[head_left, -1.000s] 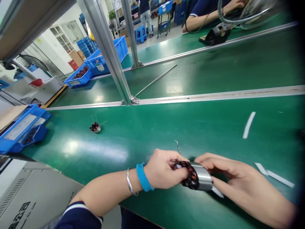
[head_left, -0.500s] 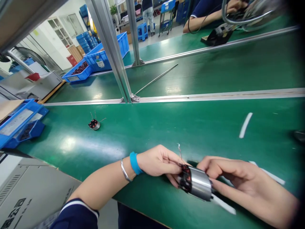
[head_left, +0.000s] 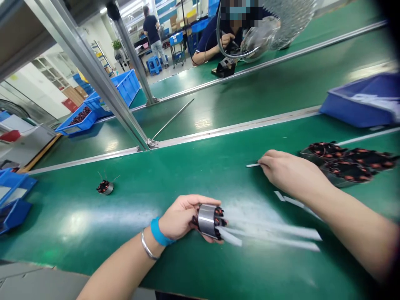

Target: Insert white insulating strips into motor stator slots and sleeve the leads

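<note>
My left hand (head_left: 184,218) wears a blue wristband and is closed around a motor stator (head_left: 206,221), a silver ring with dark ends and copper windings. Out of the stator's right end stick white strips (head_left: 281,229), blurred by motion. Farther right and apart from it, my right hand (head_left: 284,171) pinches a narrow white strip (head_left: 252,165) just above the green bench. More white strips (head_left: 293,202) lie under my right forearm. A second stator (head_left: 105,187) with thin wires standing up sits alone at the left.
Several stators (head_left: 346,164) stand grouped beyond my right wrist. A blue bin (head_left: 359,102) with white strips is at the back right. Blue bins (head_left: 78,121) line the left side. A metal post (head_left: 93,79) rises from the rail. A co-worker's hand (head_left: 227,40) works across the bench.
The view has swung right. My right hand has left the stator and moved up and away, taking hold of a white strip. In my left hand the stator has turned, its strips pointing right.
</note>
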Tool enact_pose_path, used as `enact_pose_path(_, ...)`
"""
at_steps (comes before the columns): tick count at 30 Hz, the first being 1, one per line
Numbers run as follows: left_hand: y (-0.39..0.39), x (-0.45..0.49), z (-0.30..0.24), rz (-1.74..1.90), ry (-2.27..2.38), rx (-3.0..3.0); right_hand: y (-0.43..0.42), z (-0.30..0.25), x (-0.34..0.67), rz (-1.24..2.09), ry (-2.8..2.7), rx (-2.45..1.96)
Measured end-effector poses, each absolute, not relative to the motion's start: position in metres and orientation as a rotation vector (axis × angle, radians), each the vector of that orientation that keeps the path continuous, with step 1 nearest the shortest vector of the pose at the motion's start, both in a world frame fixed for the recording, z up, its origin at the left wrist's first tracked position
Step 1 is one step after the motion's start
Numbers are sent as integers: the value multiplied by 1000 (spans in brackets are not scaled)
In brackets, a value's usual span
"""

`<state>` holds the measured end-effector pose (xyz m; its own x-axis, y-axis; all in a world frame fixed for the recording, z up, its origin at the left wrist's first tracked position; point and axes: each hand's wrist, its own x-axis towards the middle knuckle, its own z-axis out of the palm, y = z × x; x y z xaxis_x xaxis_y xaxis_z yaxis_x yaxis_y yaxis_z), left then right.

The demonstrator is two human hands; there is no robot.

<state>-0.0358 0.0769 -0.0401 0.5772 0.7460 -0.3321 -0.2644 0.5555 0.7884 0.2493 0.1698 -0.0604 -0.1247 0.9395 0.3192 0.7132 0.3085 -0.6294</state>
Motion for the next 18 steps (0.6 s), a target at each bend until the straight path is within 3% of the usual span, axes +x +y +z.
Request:
enact_pose_path(4, 79, -35, -40, 687, 774, 726, 149, -38, 231, 475, -1972, -1398)
enact_pose_path(9, 80, -31, -45, 635, 805, 727, 110, -4, 213, 1190, -2074, -971)
enact_pose_path(18, 80, -28, -40, 614, 778, 699, 92, -21, 193, 1223, -1985, -957)
